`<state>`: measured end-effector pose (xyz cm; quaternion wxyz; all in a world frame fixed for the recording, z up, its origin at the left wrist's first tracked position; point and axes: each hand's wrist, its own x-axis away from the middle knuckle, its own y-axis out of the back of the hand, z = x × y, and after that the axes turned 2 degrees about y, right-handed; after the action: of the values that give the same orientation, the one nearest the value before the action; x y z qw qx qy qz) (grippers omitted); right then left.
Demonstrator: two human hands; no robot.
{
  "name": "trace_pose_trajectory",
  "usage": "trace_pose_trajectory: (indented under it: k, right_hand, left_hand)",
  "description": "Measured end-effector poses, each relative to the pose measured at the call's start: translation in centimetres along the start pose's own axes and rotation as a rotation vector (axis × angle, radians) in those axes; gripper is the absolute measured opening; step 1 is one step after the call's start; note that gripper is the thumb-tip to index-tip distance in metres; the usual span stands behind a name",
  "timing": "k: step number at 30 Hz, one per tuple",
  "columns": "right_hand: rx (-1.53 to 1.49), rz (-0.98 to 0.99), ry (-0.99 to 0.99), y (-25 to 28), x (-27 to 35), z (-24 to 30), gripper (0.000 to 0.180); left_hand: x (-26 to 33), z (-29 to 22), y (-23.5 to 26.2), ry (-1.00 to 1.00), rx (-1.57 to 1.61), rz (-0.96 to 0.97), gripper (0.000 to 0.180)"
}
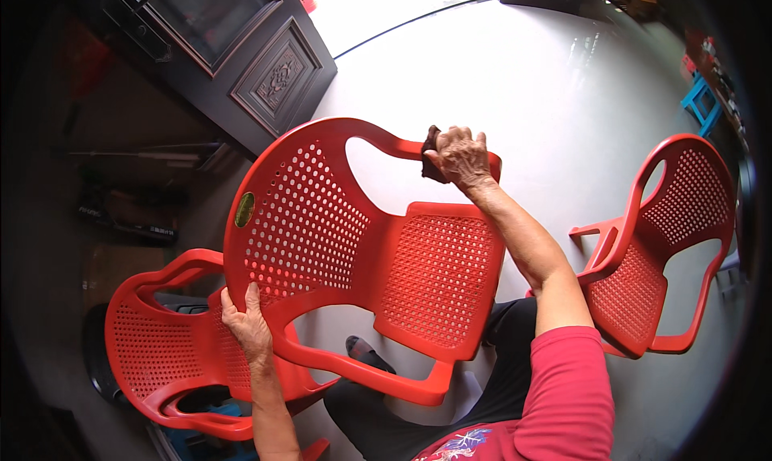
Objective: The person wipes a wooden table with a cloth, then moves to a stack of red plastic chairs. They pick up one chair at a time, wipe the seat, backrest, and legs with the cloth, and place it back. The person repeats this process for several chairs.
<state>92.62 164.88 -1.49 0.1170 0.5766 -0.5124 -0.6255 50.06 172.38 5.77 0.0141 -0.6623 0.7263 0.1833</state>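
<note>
A red plastic armchair [438, 280] with a perforated back and seat is tilted in front of me, its back toward the left. My left hand [248, 324] grips the edge of its backrest at the lower left, thumb on the front face. On the chair's far armrest, my right hand [462, 157] is closed around a dark brown cloth [433, 154] pressed against the plastic. An oval gold-green label [244, 209] is stuck on the top of the backrest.
A second red armchair [157, 348] stands at the lower left, another red armchair [635, 300] at the right. A dark panelled door [277, 79] stands open at the upper left. One blue stool [702, 105] is at the far right. The floor [523, 75] is pale and shiny.
</note>
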Motion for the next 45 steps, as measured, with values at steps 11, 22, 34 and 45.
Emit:
trace_pose_trajectory:
  k: [11,22,34,45]
  right_hand:
    - [-0.111,0.255,-0.406,0.9,3.9,-6.1,0.039]
    - [-0.143,0.221,0.11,0.3,-2.7,2.9,0.049]
    - [-0.535,-0.034,-0.777,-4.8,3.7,-3.8,0.039]
    - [0.034,0.068,-0.747,-9.1,16.6,3.2,0.054]
  left_hand:
    - [-0.1,0.1,-0.1,-0.023,0.026,0.028,0.017]
    - [0.4,-0.3,-0.4,-0.003,-0.002,-0.005,0.017]
    - [0.0,1.2,0.2,0.02,-0.089,-0.087,0.041]
    - [0.3,0.2,-0.2,0.019,-0.093,-0.077,0.026]
